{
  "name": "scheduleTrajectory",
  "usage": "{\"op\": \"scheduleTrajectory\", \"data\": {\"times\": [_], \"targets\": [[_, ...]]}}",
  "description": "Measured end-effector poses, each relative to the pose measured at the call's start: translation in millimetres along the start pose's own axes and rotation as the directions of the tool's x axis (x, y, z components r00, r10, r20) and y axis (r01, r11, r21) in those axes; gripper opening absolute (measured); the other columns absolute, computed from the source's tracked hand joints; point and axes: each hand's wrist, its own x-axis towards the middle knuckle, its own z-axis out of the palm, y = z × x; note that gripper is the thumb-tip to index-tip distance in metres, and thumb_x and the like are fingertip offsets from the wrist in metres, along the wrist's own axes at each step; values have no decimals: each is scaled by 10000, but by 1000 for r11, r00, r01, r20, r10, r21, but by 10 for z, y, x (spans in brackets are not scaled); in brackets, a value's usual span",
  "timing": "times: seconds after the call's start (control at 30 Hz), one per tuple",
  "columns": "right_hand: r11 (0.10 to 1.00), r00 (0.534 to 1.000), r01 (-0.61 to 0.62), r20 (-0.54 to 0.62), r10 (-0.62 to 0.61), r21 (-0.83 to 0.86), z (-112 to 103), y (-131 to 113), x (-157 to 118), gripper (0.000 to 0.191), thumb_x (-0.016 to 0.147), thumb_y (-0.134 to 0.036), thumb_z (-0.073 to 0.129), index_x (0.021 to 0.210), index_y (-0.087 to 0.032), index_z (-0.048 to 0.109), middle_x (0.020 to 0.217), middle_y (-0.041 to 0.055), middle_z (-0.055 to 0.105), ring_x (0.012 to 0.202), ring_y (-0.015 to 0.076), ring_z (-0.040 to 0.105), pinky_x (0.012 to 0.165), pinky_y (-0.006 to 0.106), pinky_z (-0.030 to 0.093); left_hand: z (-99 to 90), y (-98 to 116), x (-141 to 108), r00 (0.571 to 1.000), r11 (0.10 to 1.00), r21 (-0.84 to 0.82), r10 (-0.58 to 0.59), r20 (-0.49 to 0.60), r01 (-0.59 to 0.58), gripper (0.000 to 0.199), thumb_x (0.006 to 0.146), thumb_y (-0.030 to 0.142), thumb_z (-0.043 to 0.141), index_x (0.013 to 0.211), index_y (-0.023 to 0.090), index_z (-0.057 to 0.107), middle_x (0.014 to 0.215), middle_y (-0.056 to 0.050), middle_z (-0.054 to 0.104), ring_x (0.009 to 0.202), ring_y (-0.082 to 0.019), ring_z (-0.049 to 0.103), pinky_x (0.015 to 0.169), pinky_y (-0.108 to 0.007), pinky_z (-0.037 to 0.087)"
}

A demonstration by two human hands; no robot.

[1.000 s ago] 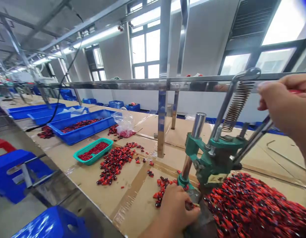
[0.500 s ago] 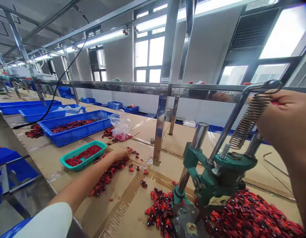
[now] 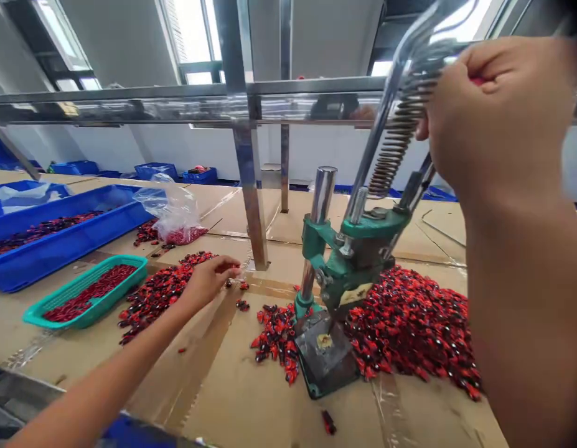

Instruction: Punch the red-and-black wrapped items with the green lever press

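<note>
My right hand [image 3: 498,118] is closed in a fist at the top of a green hand press [image 3: 353,261], around its lever; a bit of red shows inside the fist. Below the fist runs a coil spring [image 3: 400,137] beside the bent metal rod. My left hand [image 3: 211,277] reaches over the table left of the press, with thumb and fingertips pinched together. What sits in that pinch is too small to make out. Just under its fingertips lie a few loose red-and-black pieces [image 3: 243,305], and a pile of the same pieces [image 3: 167,280] spreads beside the wrist.
A large heap of red-and-black pieces [image 3: 409,323] lies right of the press, a smaller one [image 3: 276,339] at its left. A green basket [image 3: 141,264] holds thin red parts. Behind are a blue tray [image 3: 78,239], a clear plastic bag [image 3: 173,208] and a metal post [image 3: 251,205].
The view has swung right and down toward the press. My left hand has lifted from the loose pieces with its fingers pinched. My right hand stays at the lever.
</note>
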Motion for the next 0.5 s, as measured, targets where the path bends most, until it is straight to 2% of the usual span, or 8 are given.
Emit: {"op": "scheduleTrajectory", "data": {"times": [0.03, 0.07, 0.13, 0.17, 0.23, 0.33, 0.4, 0.5], "targets": [[1000, 1000, 0, -10, 0, 10, 19, -11, 18, 284, 817, -242, 459, 657, -76, 625, 532, 15, 392, 518, 6, 302, 551, 254, 133, 246, 162, -182, 1000, 998, -62, 3, 22, -2, 332, 846, 509, 640, 1018, 228, 674, 962, -42, 756, 875, -219, 708, 766, -301, 530], [999, 1000, 13, -19, -12, 39, 39, -15, 36, 284, 817, -232, 458, 622, -71, 586, 535, 15, 376, 527, 5, 320, 561, 255, 132, 502, 333, -378, 999, 973, -228, -24, 28, 30, 314, 821, 468, 703, 1012, 224, 657, 974, -45, 763, 884, -222, 712, 777, -305, 536], [991, 998, 52, -36, -48, 120, 74, -10, 62, 299, 826, -204, 476, 560, -67, 485, 533, 11, 327, 541, 4, 342, 576, 256, 133, 1000, 667, -747, 988, 901, -413, -90, 122, 133, 307, 765, 410, 795, 967, 233, 646, 897, -21, 771, 840, -220, 720, 760, -306, 541], [988, 998, 56, -40, -51, 145, 85, -5, 69, 319, 830, -196, 494, 542, -70, 442, 531, 8, 305, 540, 3, 328, 577, 256, 135, 1221, 810, -892, 983, 872, -462, -99, 152, 159, 283, 762, 383, 806, 946, 236, 648, 925, -22, 777, 862, -226, 721, 773, -318, 546], [985, 999, 42, -33, -36, 169, 93, 1, 73, 343, 843, -191, 514, 537, -79, 408, 542, 2, 288, 545, 1, 298, 570, 247, 161, 1567, 1015, -1060, 990, 907, -399, -103, 100, 135, 242, 735, 339, 841, 892, 239, 687, 1012, -31, 772, 977, -251, 702, 891, -372, 528], [982, 999, 37, -1, -38, 186, 81, -5, 69, 378, 857, -196, 520, 547, -97, 328, 558, -2, 265, 548, 6, 261, 553, 242, 176, 1809, 1114, -1067, 998, 978, -208, -43, -50, 32, 241, 696, 324, 889, 866, 248, 736, 1002, -30, 756, 1019, -278, 665, 945, -426, 493], [981, 999, 38, 9, -40, 189, 64, -15, 67, 390, 858, -190, 520, 553, -97, 296, 561, -5, 260, 550, 8, 243, 551, 243, 172, 1835, 1089, -1022, 997, 989, -142, 20, -81, -32, 259, 688, 321, 906, 875, 248, 743, 954, -22, 754, 977, -271, 664, 925, -426, 493], [988, 999, 17, 41, -24, 156, 34, -31, 67, 364, 870, -204, 511, 563, -82, 356, 577, -10, 301, 564, -1, 265, 570, 229, 189, 1814, 1036, -1007, 991, 989, -105, 91, -94, -100, 251, 703, 305, 909, 877, 242, 739, 924, -10, 763, 931, -251, 673, 920, -414, 489]]}}
